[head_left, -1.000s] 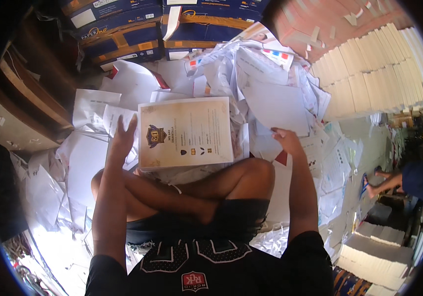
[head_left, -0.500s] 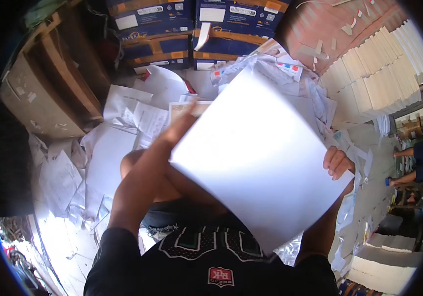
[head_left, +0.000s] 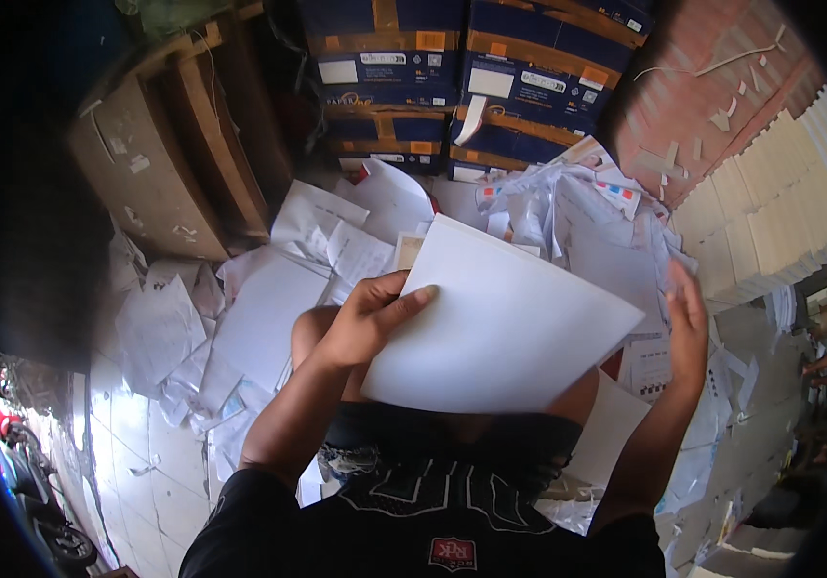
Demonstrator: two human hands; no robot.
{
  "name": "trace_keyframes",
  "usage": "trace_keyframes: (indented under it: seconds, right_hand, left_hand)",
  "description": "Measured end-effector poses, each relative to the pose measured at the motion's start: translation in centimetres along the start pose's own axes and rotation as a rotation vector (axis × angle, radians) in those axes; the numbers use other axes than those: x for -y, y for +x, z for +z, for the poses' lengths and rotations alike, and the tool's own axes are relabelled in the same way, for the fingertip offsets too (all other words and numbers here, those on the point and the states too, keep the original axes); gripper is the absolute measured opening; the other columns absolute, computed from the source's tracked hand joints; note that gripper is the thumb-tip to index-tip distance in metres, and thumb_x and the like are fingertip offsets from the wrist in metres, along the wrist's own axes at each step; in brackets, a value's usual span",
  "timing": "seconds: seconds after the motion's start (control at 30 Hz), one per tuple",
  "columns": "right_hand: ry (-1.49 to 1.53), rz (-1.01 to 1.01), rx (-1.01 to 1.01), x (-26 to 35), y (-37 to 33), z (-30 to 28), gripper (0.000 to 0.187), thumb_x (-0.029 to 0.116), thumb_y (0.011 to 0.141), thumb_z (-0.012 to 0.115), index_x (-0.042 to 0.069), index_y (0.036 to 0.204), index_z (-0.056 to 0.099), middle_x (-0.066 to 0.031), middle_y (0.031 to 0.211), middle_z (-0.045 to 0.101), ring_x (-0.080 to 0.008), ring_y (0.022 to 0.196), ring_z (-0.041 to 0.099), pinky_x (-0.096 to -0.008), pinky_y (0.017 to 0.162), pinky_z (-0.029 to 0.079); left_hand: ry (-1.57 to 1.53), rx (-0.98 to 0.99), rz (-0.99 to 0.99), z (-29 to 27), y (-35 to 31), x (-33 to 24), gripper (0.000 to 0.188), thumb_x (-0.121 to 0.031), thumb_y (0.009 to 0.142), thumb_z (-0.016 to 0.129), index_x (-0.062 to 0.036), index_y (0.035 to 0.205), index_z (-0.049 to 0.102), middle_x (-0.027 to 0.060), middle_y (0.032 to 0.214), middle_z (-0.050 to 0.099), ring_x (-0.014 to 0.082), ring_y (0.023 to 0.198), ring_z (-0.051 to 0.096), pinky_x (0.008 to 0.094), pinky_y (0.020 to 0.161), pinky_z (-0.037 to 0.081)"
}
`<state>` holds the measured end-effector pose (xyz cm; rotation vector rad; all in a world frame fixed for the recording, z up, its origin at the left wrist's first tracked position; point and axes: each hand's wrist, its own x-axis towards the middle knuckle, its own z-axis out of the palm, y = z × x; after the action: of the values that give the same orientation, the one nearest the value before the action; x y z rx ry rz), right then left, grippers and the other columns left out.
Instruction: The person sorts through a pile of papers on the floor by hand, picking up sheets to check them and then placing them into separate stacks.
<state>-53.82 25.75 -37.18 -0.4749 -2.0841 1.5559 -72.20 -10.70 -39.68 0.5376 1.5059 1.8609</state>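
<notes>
The left hand grips the left edge of a blank white sheet, thumb on the upper face. The sheet lies at an angle above the crossed legs; whether it is single or several layers cannot be told. The right hand is open and empty — fingers extended, positioned apart from the sheet, beyond its right corner. A tan printed sheet shows partly behind the white sheet's upper left edge. Loose printed papers surround the legs. Taped blue cartons stand beyond; cream paper stacks stand at right.
</notes>
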Motion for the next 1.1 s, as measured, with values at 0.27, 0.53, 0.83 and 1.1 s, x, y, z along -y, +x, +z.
trace_keyframes:
  seconds: [0.27,0.53,0.83,1.1]
  right_hand:
    - [-0.238,-0.742,0.181,7.8,0.3,17.1,0.018,0.006,0.085,0.068,0.004,0.103,0.067,-0.0113,0.077,0.064,-0.0294,0.067,0.062,-0.0374,0.061,0.048]
    - [-0.465,-0.913,0.026,7.1,-2.3,18.7,0.033,0.012,0.080,0.076,0.005,0.111,0.067,-0.0049,0.086,0.060,-0.0215,0.068,0.059,-0.0339,0.061,0.049]
    - [-0.361,-0.836,0.128,5.9,-2.9,18.5,0.027,0.006,0.081,0.073,-0.003,0.105,0.064,-0.0086,0.079,0.060,-0.0225,0.068,0.063,-0.0344,0.060,0.053]
    - [-0.285,-0.707,0.153,5.5,-3.3,18.1,0.027,0.015,0.081,0.077,-0.001,0.099,0.065,-0.0086,0.077,0.060,-0.0205,0.065,0.061,-0.0316,0.056,0.050]
  left_hand:
    - [0.469,0.066,0.414,3.4,-1.6,-1.7,0.020,-0.007,0.095,0.058,0.0059,0.110,0.064,0.0108,0.101,0.063,0.0172,0.095,0.058,0.0286,0.085,0.045]
    - [0.197,-0.130,0.400,4.4,-2.8,-0.4,0.029,-0.001,0.092,0.063,0.0045,0.120,0.062,0.0082,0.103,0.063,0.0148,0.096,0.057,0.0269,0.088,0.043]
    - [0.085,0.002,0.377,3.9,-2.6,0.9,0.028,0.000,0.091,0.063,0.0008,0.120,0.065,0.0066,0.101,0.065,0.0124,0.095,0.059,0.0255,0.087,0.044]
    - [0.125,0.097,0.384,3.7,-2.3,1.0,0.028,-0.001,0.093,0.061,0.0000,0.121,0.064,0.0063,0.101,0.064,0.0126,0.095,0.059,0.0261,0.085,0.045]
